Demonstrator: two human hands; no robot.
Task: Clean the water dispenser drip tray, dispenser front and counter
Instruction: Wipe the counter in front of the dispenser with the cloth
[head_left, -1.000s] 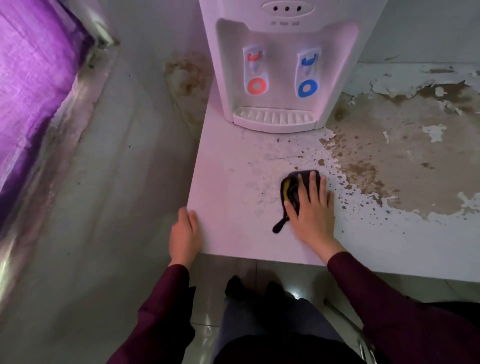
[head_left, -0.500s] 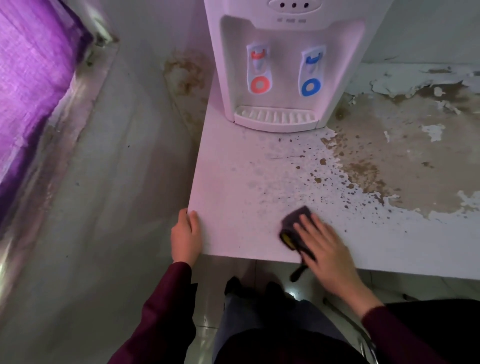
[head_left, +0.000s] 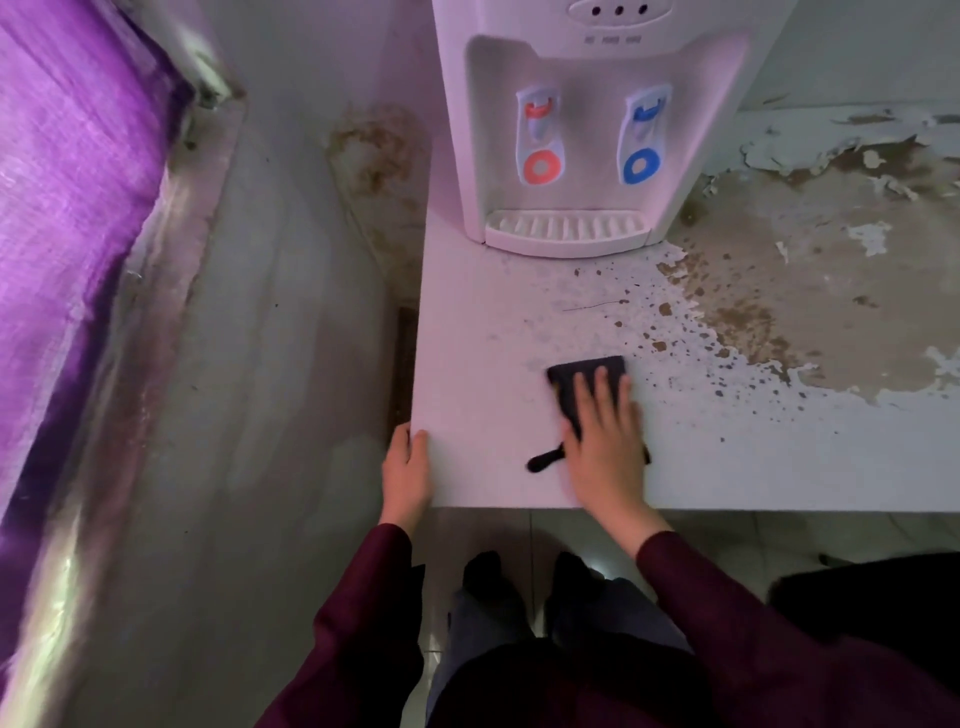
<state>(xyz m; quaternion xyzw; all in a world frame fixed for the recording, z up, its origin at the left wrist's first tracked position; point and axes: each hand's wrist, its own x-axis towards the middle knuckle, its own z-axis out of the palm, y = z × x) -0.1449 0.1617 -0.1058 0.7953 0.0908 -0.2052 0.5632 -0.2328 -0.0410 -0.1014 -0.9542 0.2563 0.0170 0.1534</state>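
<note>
A white water dispenser (head_left: 587, 67) stands at the back of the white counter (head_left: 483, 322), with a red tap (head_left: 540, 140), a blue tap (head_left: 641, 137) and a slotted drip tray (head_left: 566, 231) at its foot. My right hand (head_left: 605, 441) lies flat on a dark cloth (head_left: 582, 376), pressing it onto the counter near the front edge; a dark strip of the cloth sticks out to the left. My left hand (head_left: 408, 475) grips the counter's front left corner.
The counter's right part (head_left: 810, 291) is brown and stained, with peeling white coating and many specks. A stained wall (head_left: 270, 322) rises at the left, beside a purple curtain (head_left: 67, 182). My legs and a tiled floor (head_left: 561, 535) show below the counter edge.
My right hand slid the cloth toward the front edge, then pushed it back away from me, straightening the cloth. My left hand has stayed on the corner.
</note>
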